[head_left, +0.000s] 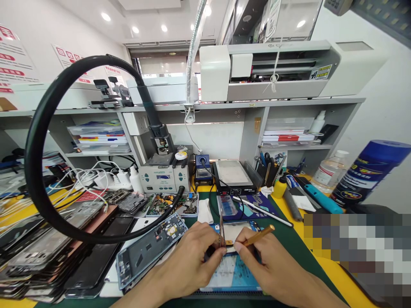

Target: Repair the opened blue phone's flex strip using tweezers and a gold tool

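Note:
My left hand [201,252] is closed on a pair of metal tweezers [221,224], whose arms stick up above the fingers. My right hand [265,256] grips a slim gold-coloured tool [261,234] like a pen; its tip is hidden at the fingertips. Between the two hands lies a small part with an orange patch [229,242], too small to make out fully. Beneath them is a blue and white work pad [229,278]. To the left, an opened phone frame [147,250] with exposed components lies tilted beside my left forearm.
A black hose [35,171] loops across the left side from the hot-air station [163,179]. Stacked phone parts [48,244] cover the left. A flat heating plate [234,173] stands at the back. At right are a blue spray can [369,173] and a clear bottle [330,171].

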A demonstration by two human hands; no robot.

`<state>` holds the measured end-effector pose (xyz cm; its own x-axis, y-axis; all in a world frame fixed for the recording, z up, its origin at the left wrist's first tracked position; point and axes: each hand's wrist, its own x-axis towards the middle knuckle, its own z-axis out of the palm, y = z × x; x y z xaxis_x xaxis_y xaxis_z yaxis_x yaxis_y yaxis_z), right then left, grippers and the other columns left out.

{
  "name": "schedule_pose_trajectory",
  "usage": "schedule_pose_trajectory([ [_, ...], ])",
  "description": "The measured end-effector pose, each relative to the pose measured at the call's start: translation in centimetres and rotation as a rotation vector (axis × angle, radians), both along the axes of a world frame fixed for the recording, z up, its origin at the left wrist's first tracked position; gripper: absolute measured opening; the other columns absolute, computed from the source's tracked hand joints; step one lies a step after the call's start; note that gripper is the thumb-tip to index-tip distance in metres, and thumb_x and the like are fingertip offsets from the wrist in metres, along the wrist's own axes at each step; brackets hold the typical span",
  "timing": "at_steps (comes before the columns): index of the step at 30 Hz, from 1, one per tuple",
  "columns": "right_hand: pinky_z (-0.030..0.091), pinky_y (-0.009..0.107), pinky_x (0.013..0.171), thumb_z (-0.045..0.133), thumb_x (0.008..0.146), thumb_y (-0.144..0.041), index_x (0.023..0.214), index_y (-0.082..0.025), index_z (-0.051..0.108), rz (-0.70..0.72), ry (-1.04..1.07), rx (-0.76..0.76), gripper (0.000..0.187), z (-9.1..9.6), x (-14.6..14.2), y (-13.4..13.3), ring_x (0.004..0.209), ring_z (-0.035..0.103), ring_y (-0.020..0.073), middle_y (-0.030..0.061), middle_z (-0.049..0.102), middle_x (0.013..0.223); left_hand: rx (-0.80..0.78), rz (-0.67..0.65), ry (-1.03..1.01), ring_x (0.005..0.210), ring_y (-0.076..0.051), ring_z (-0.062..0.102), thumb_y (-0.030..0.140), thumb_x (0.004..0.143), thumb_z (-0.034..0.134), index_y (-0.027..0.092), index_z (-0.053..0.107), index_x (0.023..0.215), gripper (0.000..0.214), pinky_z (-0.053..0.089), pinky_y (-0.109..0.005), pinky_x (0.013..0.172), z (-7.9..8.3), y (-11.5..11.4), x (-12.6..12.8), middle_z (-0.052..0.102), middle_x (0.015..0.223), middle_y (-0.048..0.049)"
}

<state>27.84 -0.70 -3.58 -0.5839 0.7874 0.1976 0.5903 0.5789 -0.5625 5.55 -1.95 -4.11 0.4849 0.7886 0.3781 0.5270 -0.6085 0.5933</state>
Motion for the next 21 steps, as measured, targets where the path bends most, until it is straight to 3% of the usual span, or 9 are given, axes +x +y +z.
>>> schedule_pose_trajectory([
  [21,0.042,0.033,0.070,0.035,0.107,-0.031,0.079,-0.023,0.046,0.006,0.011,-0.007,0.032,-0.12,-0.04,0.14,0.071,0.057,0.0191,0.0001,0.060,0.078,-0.009,0.003,-0.003,0.087,-0.019,0.059,0.013,0.095,0.056,0.019,0.058,0.088,0.010,0.044,-0.034,0.084,0.02,0.04,-0.01,0.066,0.090,-0.0023],
])
